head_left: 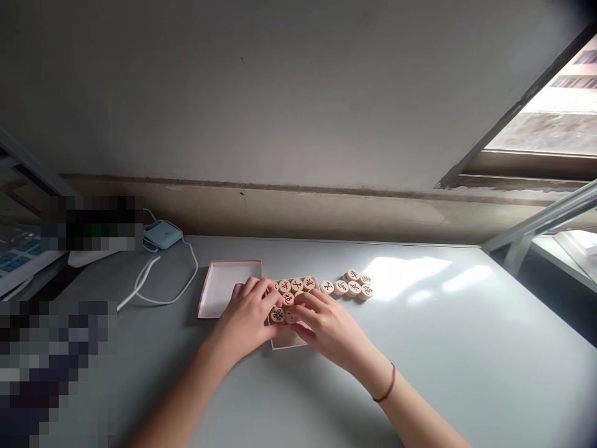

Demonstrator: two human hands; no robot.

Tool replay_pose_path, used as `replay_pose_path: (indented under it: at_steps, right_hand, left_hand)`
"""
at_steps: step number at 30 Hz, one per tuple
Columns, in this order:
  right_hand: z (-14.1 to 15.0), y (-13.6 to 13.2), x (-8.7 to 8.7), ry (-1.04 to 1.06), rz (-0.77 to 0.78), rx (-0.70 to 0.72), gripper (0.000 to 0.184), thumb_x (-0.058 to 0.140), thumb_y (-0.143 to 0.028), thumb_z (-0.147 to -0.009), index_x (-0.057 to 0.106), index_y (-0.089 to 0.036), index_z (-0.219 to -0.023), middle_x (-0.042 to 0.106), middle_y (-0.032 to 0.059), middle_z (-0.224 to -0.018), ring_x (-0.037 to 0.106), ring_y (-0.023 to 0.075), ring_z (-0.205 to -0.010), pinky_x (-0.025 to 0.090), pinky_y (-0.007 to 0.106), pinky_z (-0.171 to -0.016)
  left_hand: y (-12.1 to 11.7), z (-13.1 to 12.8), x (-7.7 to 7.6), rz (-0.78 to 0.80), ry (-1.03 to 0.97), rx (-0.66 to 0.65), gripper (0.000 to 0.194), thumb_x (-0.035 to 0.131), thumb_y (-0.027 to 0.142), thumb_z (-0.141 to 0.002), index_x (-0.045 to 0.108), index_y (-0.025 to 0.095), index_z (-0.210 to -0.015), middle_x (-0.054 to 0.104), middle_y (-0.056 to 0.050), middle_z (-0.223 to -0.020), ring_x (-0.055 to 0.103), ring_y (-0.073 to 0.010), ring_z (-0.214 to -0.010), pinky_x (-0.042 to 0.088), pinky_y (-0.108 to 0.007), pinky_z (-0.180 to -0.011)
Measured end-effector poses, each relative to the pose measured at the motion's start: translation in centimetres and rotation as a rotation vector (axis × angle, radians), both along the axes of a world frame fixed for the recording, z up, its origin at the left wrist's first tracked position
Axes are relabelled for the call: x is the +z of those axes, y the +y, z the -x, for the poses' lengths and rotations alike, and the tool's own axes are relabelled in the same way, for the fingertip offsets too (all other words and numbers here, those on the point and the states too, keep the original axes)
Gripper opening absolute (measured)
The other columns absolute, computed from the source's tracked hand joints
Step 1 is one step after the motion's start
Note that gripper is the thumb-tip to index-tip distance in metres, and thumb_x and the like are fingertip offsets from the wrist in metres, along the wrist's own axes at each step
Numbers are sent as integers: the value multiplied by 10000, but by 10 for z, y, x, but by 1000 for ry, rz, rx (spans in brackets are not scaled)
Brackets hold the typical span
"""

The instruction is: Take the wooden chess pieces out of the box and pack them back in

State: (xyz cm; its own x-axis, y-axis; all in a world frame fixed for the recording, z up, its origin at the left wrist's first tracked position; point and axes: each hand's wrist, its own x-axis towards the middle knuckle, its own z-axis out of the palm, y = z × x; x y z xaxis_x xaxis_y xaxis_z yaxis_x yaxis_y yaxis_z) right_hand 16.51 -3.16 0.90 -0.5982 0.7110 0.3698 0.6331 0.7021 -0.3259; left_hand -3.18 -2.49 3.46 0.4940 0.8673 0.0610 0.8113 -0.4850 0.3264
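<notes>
A shallow box tray [285,341] lies on the grey table [420,348] and holds several round wooden chess pieces [296,287] with red and black characters. My left hand [247,317] rests on the tray's left side, fingers curled over the pieces. My right hand [326,323] lies on the tray's right side, its fingertips pressed on a piece near the middle. Several more wooden pieces [353,285] lie loose on the table just right of the tray. An empty box lid [224,292] sits to the left of my left hand.
A white cable [153,292] loops across the table's left part from a small light-blue device [162,234] by the wall. A keyboard [18,258] shows at the far left. A window frame [536,224] stands at the right.
</notes>
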Motion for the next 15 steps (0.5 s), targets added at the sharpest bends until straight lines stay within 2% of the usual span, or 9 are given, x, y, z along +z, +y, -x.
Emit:
replay_pose_path:
  at_steps: [3, 6, 8, 12, 15]
  right_hand:
    - [2, 0, 0, 12, -10, -2, 69, 573, -158, -874, 624, -203, -884, 618, 50, -852, 534, 173, -774, 489, 310, -684]
    - [-6, 4, 8, 82, 50, -38, 59, 594, -253, -874, 623, -206, -896, 625, 55, -889, 564, 171, -788, 488, 291, -691]
    - [-19, 11, 16, 106, 107, -185, 137, 550, -317, -897, 626, -204, -912, 632, 67, -936, 589, 161, -748, 480, 277, -654]
    - [-49, 37, 29, -74, 239, -689, 251, 463, -357, -906, 642, -186, -944, 649, 87, -966, 589, 152, -638, 422, 269, -564]
    - [-62, 54, 33, -266, 387, -860, 237, 477, -321, -853, 661, -180, -897, 662, 96, -881, 598, 187, -679, 378, 262, -538]
  left_hand:
    - [0, -1, 0, -3, 17, 6, 96, 590, 179, -783, 545, 230, -851, 565, -18, -1039, 493, -226, -991, 402, -368, -827]
    - [-1, -1, -2, -43, 12, -7, 67, 593, 235, -795, 551, 227, -847, 566, -26, -1034, 493, -226, -978, 406, -363, -822]
    - [-2, -2, -3, -64, 20, -14, 95, 608, 281, -794, 550, 221, -840, 567, -33, -1027, 492, -233, -970, 410, -370, -811]
    - [-4, -4, -4, -73, 51, -17, 89, 608, 227, -777, 551, 215, -845, 572, -37, -1020, 500, -235, -951, 415, -380, -794]
    - [-5, -6, -2, -95, 26, -17, 210, 629, 264, -772, 563, 232, -969, 572, -40, -1040, 507, -238, -958, 423, -380, -802]
